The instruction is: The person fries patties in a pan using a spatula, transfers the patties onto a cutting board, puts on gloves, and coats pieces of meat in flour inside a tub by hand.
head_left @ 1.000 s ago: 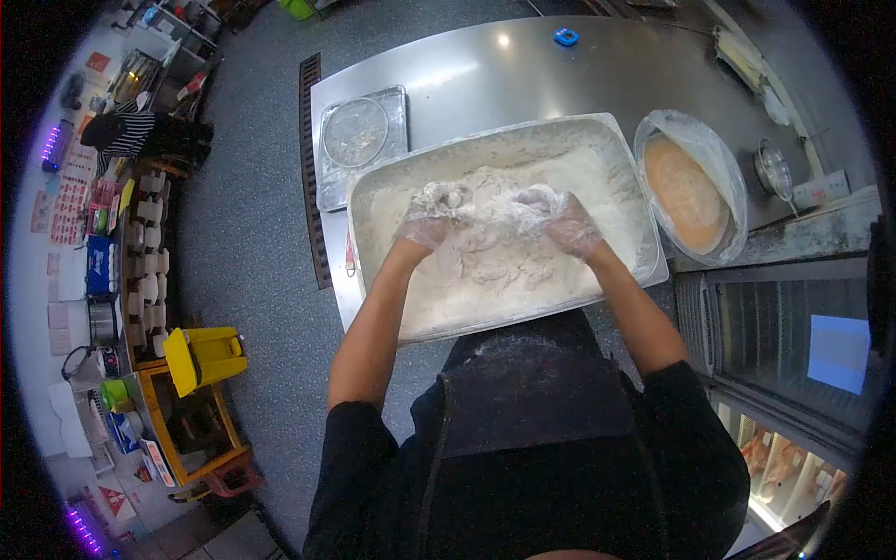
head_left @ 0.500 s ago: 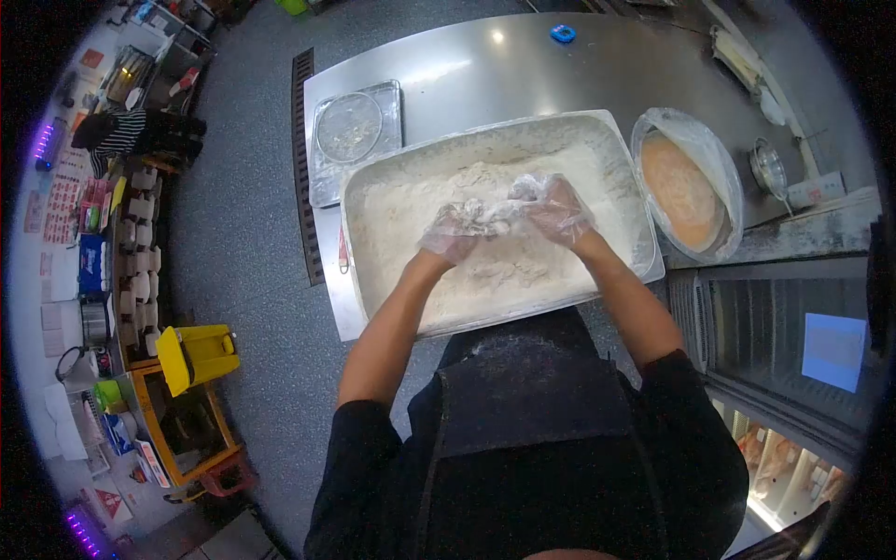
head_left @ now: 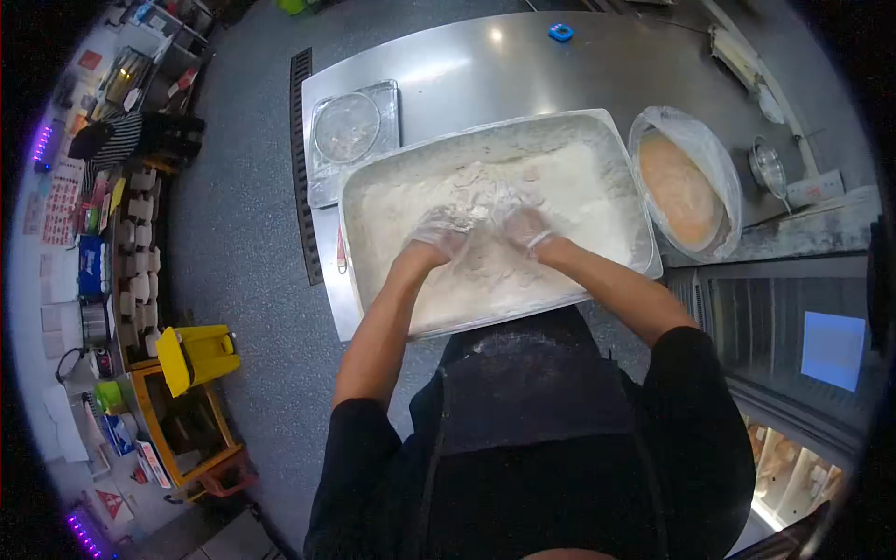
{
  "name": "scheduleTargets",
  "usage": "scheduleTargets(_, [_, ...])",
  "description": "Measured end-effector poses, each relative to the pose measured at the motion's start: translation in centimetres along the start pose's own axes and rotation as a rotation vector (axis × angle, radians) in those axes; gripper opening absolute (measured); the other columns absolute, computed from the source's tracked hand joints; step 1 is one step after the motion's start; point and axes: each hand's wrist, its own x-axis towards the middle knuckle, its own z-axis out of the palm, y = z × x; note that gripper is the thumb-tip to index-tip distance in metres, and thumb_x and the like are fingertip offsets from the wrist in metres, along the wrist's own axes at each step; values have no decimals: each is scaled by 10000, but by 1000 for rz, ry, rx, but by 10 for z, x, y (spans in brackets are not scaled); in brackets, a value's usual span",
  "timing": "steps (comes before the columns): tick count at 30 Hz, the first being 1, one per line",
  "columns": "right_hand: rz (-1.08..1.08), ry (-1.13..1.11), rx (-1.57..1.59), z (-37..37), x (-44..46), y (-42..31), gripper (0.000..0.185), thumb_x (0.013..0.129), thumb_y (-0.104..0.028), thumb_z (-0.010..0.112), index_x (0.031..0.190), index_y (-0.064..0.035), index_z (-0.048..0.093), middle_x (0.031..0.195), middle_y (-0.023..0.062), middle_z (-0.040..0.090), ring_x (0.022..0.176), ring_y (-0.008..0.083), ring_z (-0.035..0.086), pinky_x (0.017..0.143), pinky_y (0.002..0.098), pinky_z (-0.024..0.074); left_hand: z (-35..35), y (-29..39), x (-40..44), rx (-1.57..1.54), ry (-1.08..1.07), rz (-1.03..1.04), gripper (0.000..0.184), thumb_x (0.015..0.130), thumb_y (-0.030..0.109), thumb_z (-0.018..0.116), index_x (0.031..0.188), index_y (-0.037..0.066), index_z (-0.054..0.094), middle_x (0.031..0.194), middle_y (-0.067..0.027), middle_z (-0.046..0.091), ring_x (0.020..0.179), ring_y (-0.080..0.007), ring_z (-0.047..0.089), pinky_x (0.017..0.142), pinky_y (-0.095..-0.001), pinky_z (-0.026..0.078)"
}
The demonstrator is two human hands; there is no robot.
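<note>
A large rectangular tub (head_left: 607, 140) of white flour stands at the near edge of the steel table. Floury lumps (head_left: 473, 177) lie in its middle. In the tub, my left hand (head_left: 442, 233), in a clear plastic glove, touches the flour and lumps from the left. Close by on the right is my right hand (head_left: 521, 222), gloved too, its fingers pointing up into the flour. Flour and glare blur the fingers of both hands, so whether they grip anything cannot be made out.
A tray with a round sieve (head_left: 346, 127) sits left of the tub. On the right are a plastic-lined bowl of orange mixture (head_left: 679, 189) and a metal bowl (head_left: 767, 168). A blue object (head_left: 560, 33) lies at the back. Another person (head_left: 131, 138) stands far left.
My hands have come down and nearer each other in the flour. The right hand has moved left; the white lumps seen between the raised hands are now down in the tub.
</note>
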Motion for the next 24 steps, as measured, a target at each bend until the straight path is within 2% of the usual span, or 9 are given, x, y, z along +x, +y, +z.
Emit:
scheduleTargets(2, [-207, -235, -216, -3, -1, 7, 290, 804, -207, 556, 1017, -14, 593, 950, 204, 624, 876, 327, 617, 735, 432, 507, 3, -10, -3, 85, 8, -21, 370, 903, 273, 407, 1170, 71, 566, 1142, -197, 580, 1020, -361, 554, 933, -413, 411])
scheduleTargets(5, [-267, -25, -70, -6, -22, 19, 288, 838, -193, 514, 1027, 14, 580, 920, 201, 625, 865, 338, 614, 778, 431, 495, 8, -18, -5, 108, 77, -24, 380, 886, 272, 431, 1187, 75, 554, 1139, -206, 579, 1016, -370, 554, 935, -417, 408])
scheduleTargets(10, [-142, -177, 108, -101, -44, -4, 294, 862, -214, 489, 1033, 13, 565, 1030, 209, 585, 952, 343, 575, 872, 421, 453, -5, -2, -15, -100, 169, 63, 410, 837, 209, 525, 1222, 69, 510, 1125, -224, 577, 1014, -375, 555, 940, -418, 408])
scheduleTargets(12, [-199, -184, 88, -106, -47, -3, 294, 868, -218, 482, 1044, 2, 563, 1078, 210, 566, 985, 341, 559, 898, 418, 437, 3, 2, -6, -151, 496, 277, 419, 824, 175, 556, 1220, 55, 490, 1094, -213, 588, 1020, -377, 552, 929, -414, 417])
scheduleTargets(14, [-465, 251, 364, -97, -45, 5, 272, 840, -163, 504, 1037, 12, 571, 875, 188, 614, 845, 323, 584, 831, 382, 470, 8, 13, -1, -136, 541, 307, 391, 832, 184, 550, 1197, 52, 504, 1076, -201, 596, 1018, -361, 557, 920, -410, 423])
scheduleTargets(15, [-467, 248, 365, -93, -45, 8, 272, 840, -163, 504, 1037, 12, 571, 875, 188, 614, 845, 323, 584, 831, 382, 470, 9, 17, 0, -118, 585, 340, 366, 839, 193, 545, 1174, 49, 518, 1058, -189, 604, 1016, -346, 562, 910, -405, 428])
scheduleTargets(17, [-228, 4, 472, -132, -54, -11, 302, 872, -239, 475, 1070, -45, 596, 1102, 177, 568, 985, 331, 556, 881, 403, 442, 30, 9, 8, -128, 505, 209, 358, 834, 174, 544, 1169, 48, 535, 1094, -182, 592, 1016, -351, 555, 902, -418, 425])
scheduleTargets(22, [-176, 40, 347, -100, -43, 15, 291, 850, -230, 503, 1051, -48, 609, 996, 186, 615, 899, 333, 586, 846, 405, 455, 38, -12, 12, -178, 555, 190, 293, 825, 184, 559, 1082, 48, 589, 1036, -171, 611, 976, -360, 565, 855, -425, 447])
scheduleTargets(24, [-183, 76, 393, -103, -46, 12, 287, 838, -218, 515, 1050, -50, 611, 962, 189, 625, 870, 334, 593, 833, 410, 458, 16, -5, 10, -317, 327, 2, 276, 845, 228, 570, 1049, 48, 611, 1046, -153, 615, 985, -300, 580, 877, -368, 446])
